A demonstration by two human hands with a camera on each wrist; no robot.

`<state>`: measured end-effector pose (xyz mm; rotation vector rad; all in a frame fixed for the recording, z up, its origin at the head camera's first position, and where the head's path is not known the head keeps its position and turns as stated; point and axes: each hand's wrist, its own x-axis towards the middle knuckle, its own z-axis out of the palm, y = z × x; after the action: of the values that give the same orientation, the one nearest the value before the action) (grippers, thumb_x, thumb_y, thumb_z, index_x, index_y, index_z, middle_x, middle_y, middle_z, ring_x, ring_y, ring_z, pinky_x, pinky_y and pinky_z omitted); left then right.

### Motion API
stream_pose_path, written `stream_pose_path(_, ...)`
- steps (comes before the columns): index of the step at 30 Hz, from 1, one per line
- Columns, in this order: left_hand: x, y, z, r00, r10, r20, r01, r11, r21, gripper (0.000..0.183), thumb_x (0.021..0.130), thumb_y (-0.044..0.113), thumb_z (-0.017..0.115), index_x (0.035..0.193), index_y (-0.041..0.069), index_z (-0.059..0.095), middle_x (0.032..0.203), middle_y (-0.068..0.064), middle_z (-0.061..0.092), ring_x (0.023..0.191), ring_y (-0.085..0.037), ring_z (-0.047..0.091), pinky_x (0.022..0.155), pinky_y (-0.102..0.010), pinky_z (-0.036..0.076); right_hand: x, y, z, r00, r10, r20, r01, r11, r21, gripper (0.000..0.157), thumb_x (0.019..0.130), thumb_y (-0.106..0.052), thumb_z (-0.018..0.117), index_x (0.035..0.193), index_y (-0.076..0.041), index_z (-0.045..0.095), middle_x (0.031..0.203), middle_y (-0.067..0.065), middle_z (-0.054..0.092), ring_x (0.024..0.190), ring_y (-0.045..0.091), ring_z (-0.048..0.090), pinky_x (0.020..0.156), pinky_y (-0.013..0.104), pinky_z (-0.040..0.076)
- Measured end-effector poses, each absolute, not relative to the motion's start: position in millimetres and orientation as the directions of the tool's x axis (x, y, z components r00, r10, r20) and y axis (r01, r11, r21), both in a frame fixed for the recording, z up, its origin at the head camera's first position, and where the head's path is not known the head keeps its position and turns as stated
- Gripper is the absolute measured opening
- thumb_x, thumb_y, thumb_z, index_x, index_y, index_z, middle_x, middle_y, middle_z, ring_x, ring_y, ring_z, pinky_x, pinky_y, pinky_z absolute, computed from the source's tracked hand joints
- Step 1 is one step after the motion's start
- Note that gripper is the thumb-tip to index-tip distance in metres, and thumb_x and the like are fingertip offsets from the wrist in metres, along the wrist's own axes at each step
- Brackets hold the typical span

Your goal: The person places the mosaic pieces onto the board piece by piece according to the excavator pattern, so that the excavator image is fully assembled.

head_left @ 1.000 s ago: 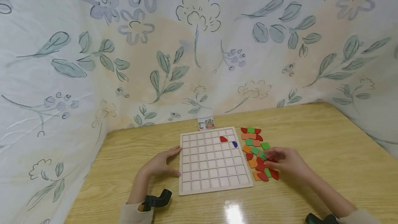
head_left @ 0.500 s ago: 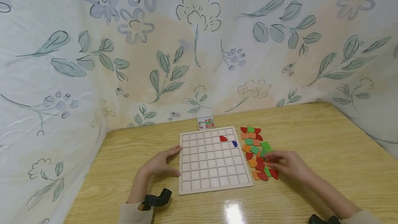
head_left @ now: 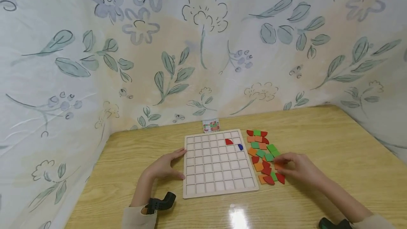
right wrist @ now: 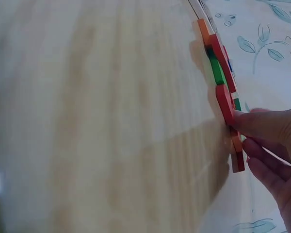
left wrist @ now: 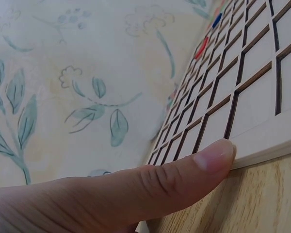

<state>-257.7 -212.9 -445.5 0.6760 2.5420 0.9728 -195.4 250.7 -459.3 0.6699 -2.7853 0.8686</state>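
Note:
A pale wooden grid board (head_left: 219, 194) lies on the table, with a red quarter-round tile (head_left: 229, 141) and a blue curved tile (head_left: 240, 147) in its cells. Fairly straight fingers of my left hand (head_left: 163, 167) rest along the board's left edge; in the left wrist view the thumb (left wrist: 189, 172) touches its rim. My right hand (head_left: 300, 169) is over the right side of the loose tiles, pinching an orange square tile (head_left: 278, 165) between thumb and forefinger. In the right wrist view the thumb (right wrist: 262, 124) also lies by a red tile (right wrist: 224, 104).
Right of the board spread several green, orange and red tiles, among them a green square (head_left: 272, 147) and a red quarter-round (head_left: 280, 178). A small printed pattern card (head_left: 211, 125) stands behind the board. Floral fabric (head_left: 203, 45) hangs behind the table (head_left: 152, 130).
My right hand has shifted slightly to the right among the tiles. Green tiles it covered now show, and an orange tile is between its fingers. My left hand has stayed put.

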Motion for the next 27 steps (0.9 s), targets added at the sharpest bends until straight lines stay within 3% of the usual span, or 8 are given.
stream_pose_path(6, -257.0, -212.5, -445.3, -0.832, 0.537, -0.138, 0.309, 0.655, 0.689, 0.092, 0.065, 0.031, 0.083, 0.142, 0.010, 0.037, 0.150, -0.010, 0.027, 0.137, -0.035, 0.021, 0.109, -0.053, 0.021, -196.2, 254.5, -457.0, -0.878, -0.406, 0.254, -0.479, 0.722, -0.499, 0.025, 0.074, -0.014, 0.077, 0.098, -0.013, 0.070, 0.094, -0.005, 0.069, 0.084, 0.006, 0.061, 0.071, 0.026, 0.053)
stream_pose_path(23, -255.8, -211.7, -443.9, -0.835, 0.532, -0.142, 0.304, 0.661, 0.687, 0.092, 0.065, 0.030, 0.083, 0.142, 0.011, 0.037, 0.150, -0.009, 0.027, 0.137, -0.035, 0.021, 0.109, -0.053, 0.020, -195.8, 256.7, -455.9, -0.931, -0.327, 0.160, -0.358, 0.748, -0.559, 0.029, 0.073, -0.021, 0.078, 0.100, -0.014, 0.070, 0.095, -0.005, 0.068, 0.085, 0.007, 0.060, 0.073, 0.025, 0.052)
stream_pose_path(27, -256.0, -212.0, -443.9, -0.834, 0.533, -0.140, 0.304, 0.657, 0.690, 0.092, 0.065, 0.030, 0.083, 0.142, 0.010, 0.037, 0.150, -0.009, 0.027, 0.138, -0.035, 0.020, 0.109, -0.053, 0.019, -195.4, 258.0, -453.4, -0.943, -0.300, 0.143, -0.321, 0.714, -0.623, 0.033, 0.073, -0.025, 0.078, 0.102, -0.012, 0.068, 0.098, -0.003, 0.068, 0.087, 0.006, 0.061, 0.075, 0.026, 0.053)
